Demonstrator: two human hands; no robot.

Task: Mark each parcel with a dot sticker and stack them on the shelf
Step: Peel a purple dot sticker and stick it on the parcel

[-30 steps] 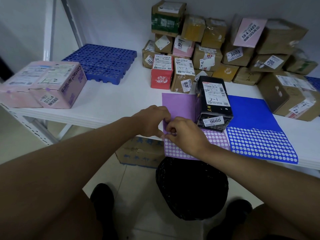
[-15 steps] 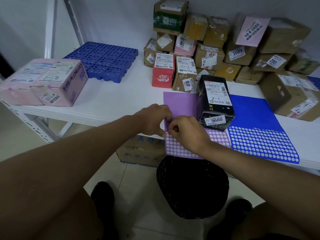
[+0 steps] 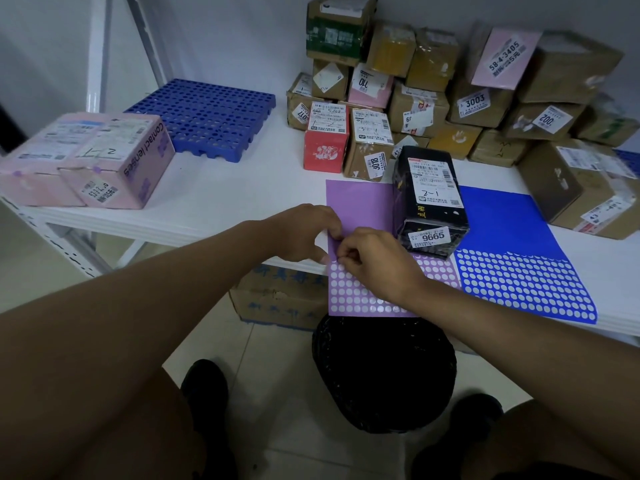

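Head: black parcel (image 3: 429,199) overlaps purple sheet (image 3: 356,206).

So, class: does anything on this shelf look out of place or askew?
Yes: the purple sticker sheet overhangs the shelf edge, and the black parcel sits partly on it, tilted.

The white shelf (image 3: 221,202) carries stacked parcels (image 3: 433,98), a blue grid pallet (image 3: 207,116), pink boxes (image 3: 86,161), and purple (image 3: 360,209) and blue sticker sheets (image 3: 512,258).
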